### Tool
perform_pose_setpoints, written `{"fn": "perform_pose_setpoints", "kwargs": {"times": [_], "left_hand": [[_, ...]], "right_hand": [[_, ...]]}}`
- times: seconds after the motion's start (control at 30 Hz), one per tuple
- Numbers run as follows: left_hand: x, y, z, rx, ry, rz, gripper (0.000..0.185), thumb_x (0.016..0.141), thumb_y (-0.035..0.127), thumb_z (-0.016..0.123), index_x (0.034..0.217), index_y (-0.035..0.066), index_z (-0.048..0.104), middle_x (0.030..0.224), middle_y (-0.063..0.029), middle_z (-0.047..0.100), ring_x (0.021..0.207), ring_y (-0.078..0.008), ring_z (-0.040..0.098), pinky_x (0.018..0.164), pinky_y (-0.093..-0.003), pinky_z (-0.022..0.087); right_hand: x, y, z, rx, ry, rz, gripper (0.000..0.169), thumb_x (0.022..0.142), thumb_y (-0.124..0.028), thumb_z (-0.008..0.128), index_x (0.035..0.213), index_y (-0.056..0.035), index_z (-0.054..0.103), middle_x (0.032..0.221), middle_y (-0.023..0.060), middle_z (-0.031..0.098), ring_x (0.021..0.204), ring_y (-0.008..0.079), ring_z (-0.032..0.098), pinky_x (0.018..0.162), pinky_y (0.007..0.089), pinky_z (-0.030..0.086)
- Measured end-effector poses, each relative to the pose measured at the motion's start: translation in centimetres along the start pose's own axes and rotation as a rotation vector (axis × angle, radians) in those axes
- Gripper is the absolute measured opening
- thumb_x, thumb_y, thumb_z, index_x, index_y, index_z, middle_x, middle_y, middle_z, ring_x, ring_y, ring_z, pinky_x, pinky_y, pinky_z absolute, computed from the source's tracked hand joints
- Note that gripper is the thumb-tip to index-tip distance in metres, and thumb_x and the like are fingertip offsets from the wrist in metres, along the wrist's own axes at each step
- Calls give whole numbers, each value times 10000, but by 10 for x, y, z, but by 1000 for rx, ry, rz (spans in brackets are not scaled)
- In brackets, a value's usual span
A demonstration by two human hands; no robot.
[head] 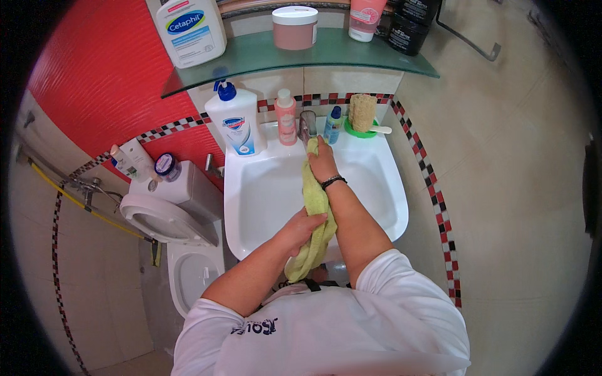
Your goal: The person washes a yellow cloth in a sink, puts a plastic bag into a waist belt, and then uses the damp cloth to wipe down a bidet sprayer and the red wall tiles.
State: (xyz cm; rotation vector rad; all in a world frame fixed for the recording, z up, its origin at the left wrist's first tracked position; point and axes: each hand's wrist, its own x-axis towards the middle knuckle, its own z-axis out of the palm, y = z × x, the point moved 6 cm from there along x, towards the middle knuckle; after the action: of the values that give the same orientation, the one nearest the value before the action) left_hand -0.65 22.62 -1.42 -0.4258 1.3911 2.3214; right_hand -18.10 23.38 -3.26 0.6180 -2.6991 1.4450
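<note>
A yellow-green cloth point(316, 195) stretches lengthwise over the white washbasin point(268, 188). My right hand point(322, 160), with dark bracelets at the wrist, grips its far end close to the metal faucet point(307, 124). Nearer my body, my left hand point(301, 229) holds the cloth's middle with the thumb on top, and the lower end hangs past the basin's front edge. Whether water runs from the faucet cannot be told.
On the basin's back ledge stand a Safeguard pump bottle point(239, 122), a pink bottle point(286, 117), a small blue-capped bottle point(333, 126) and a loofah point(362, 113) on a green dish point(360, 134). A glass shelf point(301, 54) with toiletries juts out above. A toilet point(195, 275) is at left.
</note>
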Motion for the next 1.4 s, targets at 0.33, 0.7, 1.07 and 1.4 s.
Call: {"fn": "perform_pose_setpoints", "kwargs": {"times": [0.33, 0.7, 1.07, 1.4], "left_hand": [[-33, -24, 4, 151, -43, -134, 448, 781, 196, 505, 1171, 35, 353, 971, -86, 508, 839, -195, 508, 717, -334, 426], [-88, 40, -22, 211, -101, -8, 440, 722, 136, 562, 1107, -31, 430, 1018, -106, 516, 903, -190, 503, 779, -304, 406], [-167, 63, -66, 60, -125, 412, 409, 706, 36, 565, 1070, -94, 430, 1011, -127, 528, 937, -200, 497, 804, -322, 375], [-159, 63, -84, 77, 38, 393, 515, 619, 93, 634, 1043, -116, 431, 990, -179, 533, 904, -269, 530, 796, -365, 400]], "right_hand": [[-56, 17, -43, -27, -153, 137, 360, 704, -146, 482, 1050, -49, 507, 961, 198, 544, 890, 312, 524, 778, 335, 415], [18, 30, -64, -212, 74, 196, 624, 671, -318, 602, 1141, 17, 365, 1013, 229, 515, 945, 336, 498, 806, 360, 400], [134, 70, -44, -85, 241, 38, 346, 670, -154, 611, 929, -3, 439, 693, 114, 549, 530, 199, 549, 400, 309, 454], [127, 84, -54, -110, 278, 10, 465, 679, -160, 612, 1076, -12, 420, 690, 102, 556, 521, 171, 539, 396, 282, 449]]}}
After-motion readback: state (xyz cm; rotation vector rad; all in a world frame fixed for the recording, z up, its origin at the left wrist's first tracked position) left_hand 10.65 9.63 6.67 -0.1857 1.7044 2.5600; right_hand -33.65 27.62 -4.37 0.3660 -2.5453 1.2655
